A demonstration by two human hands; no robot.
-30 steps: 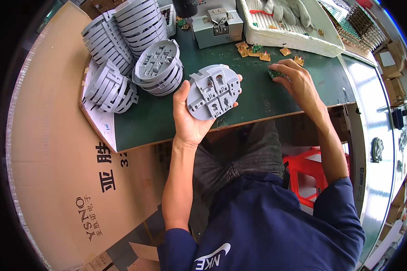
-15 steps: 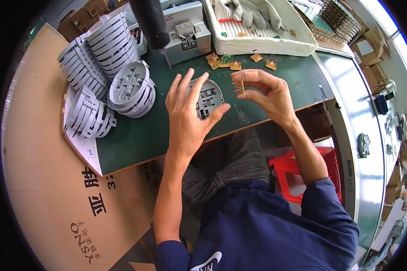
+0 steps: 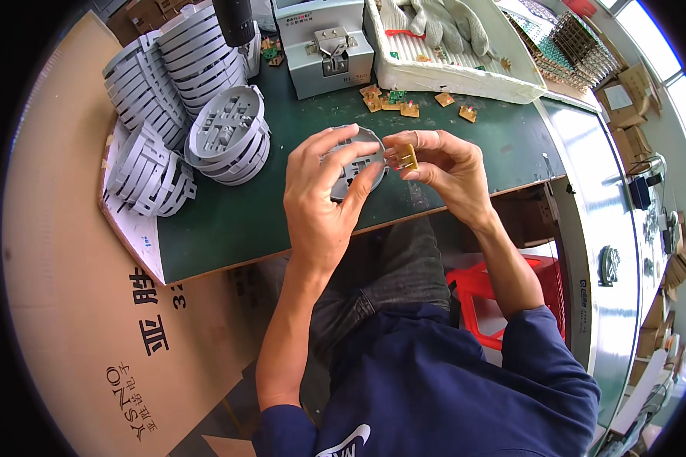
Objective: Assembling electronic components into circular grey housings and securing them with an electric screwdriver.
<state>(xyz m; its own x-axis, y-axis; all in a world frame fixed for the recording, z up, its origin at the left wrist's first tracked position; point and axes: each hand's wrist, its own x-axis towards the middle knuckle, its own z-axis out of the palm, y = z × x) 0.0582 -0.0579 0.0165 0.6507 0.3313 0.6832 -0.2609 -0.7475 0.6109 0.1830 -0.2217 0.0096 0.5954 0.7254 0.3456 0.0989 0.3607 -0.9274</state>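
Observation:
My right hand (image 3: 459, 174) pinches a small yellow-brown circuit board (image 3: 410, 158) between thumb and fingers, with thin metal pins on its left side. The board hangs just right of a round grey plastic housing (image 3: 351, 172) with slots and raised ribs inside. Over the housing's left part lies my left hand (image 3: 316, 194), open, its fingers curved and apart. The fingers cover much of the housing; whether they touch it I cannot tell.
Stacked grey housings (image 3: 225, 133) stand left on the green table (image 3: 236, 221). A black screwdriver-like tool (image 3: 235, 21) hangs above. At the back are a grey metal machine (image 3: 312, 72), loose circuit boards (image 3: 409, 110) and a white foam tray (image 3: 472, 84) with gloves (image 3: 434, 23).
The board in my right hand has turned, showing more of its face, and come nearer the housing. My left hand's fingers have curled in over the housing. The whole view has shifted slightly.

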